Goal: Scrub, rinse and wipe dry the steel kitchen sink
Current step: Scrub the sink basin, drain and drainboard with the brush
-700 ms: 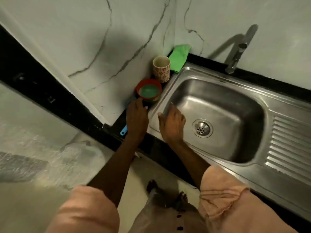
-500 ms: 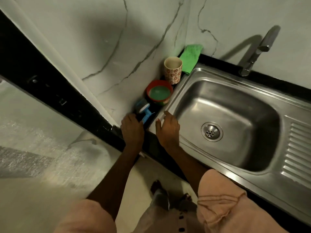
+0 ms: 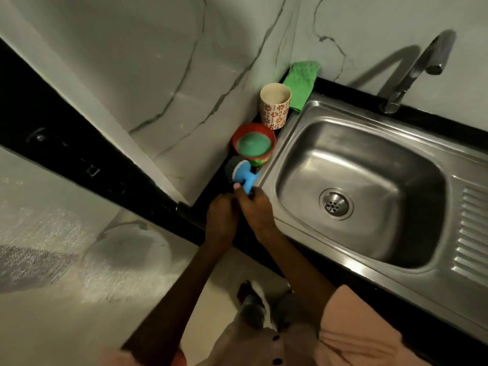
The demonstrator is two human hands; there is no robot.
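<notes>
Blue-handled scrubber with a grey pad (image 3: pixel 241 173) pinched at its handle end by the right hand (image 3: pixel 255 210).

Its long axis runs up-left from that grip toward the red tub of green soap (image 3: pixel 254 143), left of the steel sink (image 3: pixel 361 191); the left hand (image 3: pixel 221 215) touches alongside, its grip unclear.

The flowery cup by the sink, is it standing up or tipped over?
Standing up. The flowery cup sits on its base in the corner, its round open mouth facing upward.
</notes>
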